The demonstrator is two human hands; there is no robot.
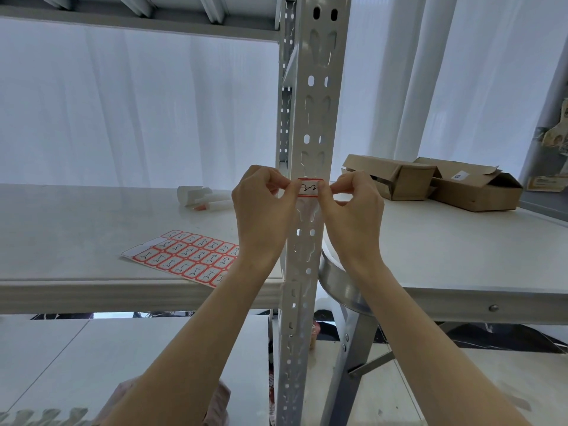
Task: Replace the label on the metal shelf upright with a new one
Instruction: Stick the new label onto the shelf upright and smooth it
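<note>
A white perforated metal shelf upright [310,112] runs down the middle of the view. A small white label [309,188] with a red border and black handwriting lies across its front face at hand height. My left hand [264,210] pinches the label's left end between thumb and forefinger. My right hand [353,207] pinches its right end the same way. A sheet of matching red-bordered labels [184,255] lies flat on the white shelf board [92,216] to the left, one corner slot blank.
White tubes and a small white paper piece [199,198] lie on the shelf board behind the sheet. Two open cardboard boxes [430,182] sit on a white table [461,256] to the right. A metal stool frame [347,290] stands below.
</note>
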